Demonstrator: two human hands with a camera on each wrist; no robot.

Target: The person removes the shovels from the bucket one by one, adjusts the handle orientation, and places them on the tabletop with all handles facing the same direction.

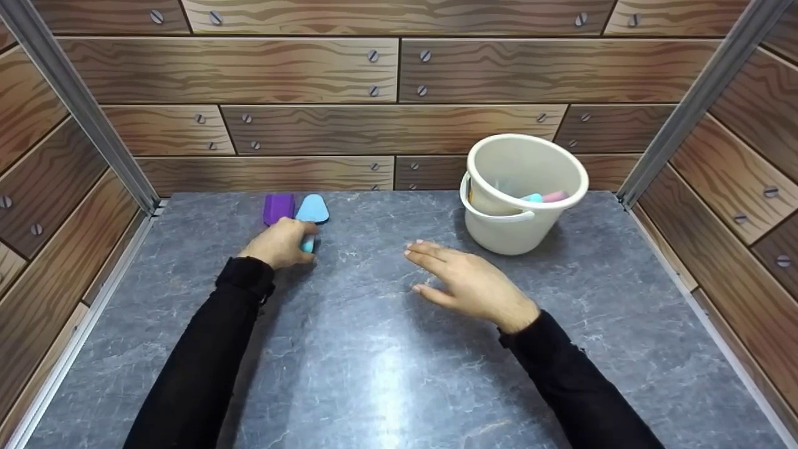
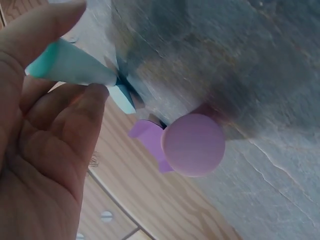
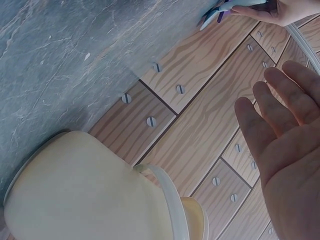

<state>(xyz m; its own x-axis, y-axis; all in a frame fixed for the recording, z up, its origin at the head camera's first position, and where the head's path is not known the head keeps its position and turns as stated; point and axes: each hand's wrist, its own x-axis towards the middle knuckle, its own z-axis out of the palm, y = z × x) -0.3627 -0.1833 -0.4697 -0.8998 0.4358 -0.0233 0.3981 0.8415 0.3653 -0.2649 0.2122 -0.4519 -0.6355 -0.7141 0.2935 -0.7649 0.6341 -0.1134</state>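
A toy shovel with a light blue, rounded triangular blade (image 1: 313,208) and a turquoise handle (image 2: 75,65) lies at the back left of the table. My left hand (image 1: 282,243) has its thumb and fingers around that handle. Beside the blade, to its left, is a purple toy shovel (image 1: 278,208); in the left wrist view its round handle end (image 2: 194,145) faces the camera. My right hand (image 1: 471,284) is held out over the table, fingers straight and holding nothing. It is nearest to a cream bucket (image 1: 508,234), just beyond it to the right.
Inside the bucket, turquoise (image 1: 533,197) and pink (image 1: 555,196) pieces show near the rim; the rest of the contents is hidden. Its handle (image 1: 499,217) hangs down the front side. Wood-patterned walls (image 1: 312,68) and grey metal posts (image 1: 692,93) border the grey marbled tabletop (image 1: 349,324).
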